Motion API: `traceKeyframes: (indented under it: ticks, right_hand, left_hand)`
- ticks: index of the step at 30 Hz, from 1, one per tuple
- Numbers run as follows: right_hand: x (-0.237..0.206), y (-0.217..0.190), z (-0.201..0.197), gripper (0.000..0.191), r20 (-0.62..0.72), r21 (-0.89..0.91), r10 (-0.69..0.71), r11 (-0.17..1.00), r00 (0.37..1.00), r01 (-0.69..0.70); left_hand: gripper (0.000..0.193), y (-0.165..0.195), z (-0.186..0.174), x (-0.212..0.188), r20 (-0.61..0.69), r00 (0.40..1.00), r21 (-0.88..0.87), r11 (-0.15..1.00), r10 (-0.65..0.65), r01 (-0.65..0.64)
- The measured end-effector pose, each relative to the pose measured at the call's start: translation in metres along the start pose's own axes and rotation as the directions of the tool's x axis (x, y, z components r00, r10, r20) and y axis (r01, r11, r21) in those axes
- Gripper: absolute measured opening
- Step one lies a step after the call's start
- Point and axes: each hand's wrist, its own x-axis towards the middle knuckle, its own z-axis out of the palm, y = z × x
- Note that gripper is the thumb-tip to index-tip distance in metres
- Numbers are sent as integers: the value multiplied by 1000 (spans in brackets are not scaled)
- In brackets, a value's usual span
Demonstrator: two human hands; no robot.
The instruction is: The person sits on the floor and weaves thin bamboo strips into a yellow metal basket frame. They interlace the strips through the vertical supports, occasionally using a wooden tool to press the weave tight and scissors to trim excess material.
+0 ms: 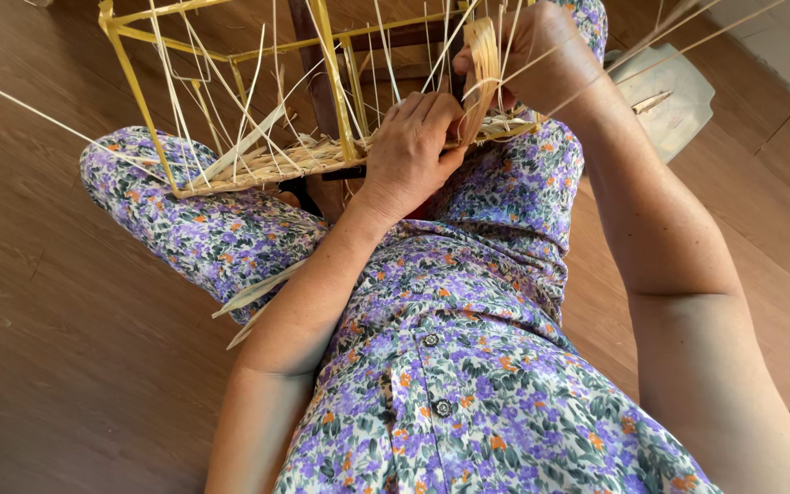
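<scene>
My left hand (411,146) sits low, fingers curled and pressed down, knuckles up, wrist straight off a bare forearm. My right hand (541,57) is higher, fingers bunched in a pinch, elbow swung wide.

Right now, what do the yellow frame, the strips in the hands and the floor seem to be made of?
Yellow frame: thin rigid bars, probably painted metal, with a glossy coat.
Strips: pale, flat, fibrous, likely bamboo or cane, matte; the left hand and right hand bend them.
Floor: brown planks with grain, wood or laminate.
</scene>
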Motion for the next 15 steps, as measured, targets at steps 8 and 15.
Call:
traceKeyframes:
  ticks: [8, 15]
  right_hand:
    - [0, 3, -7, 7, 47, 17, 68, 997, 997, -69]
    - [0, 0, -2, 17, 96, -105, -52, 993, 994, 62]
  left_hand:
    - [29, -2, -15, 0, 108, 994, -207, 977, -23, 45]
    - [26, -4, -12, -1, 44, 999, -257, 966, -27, 37]
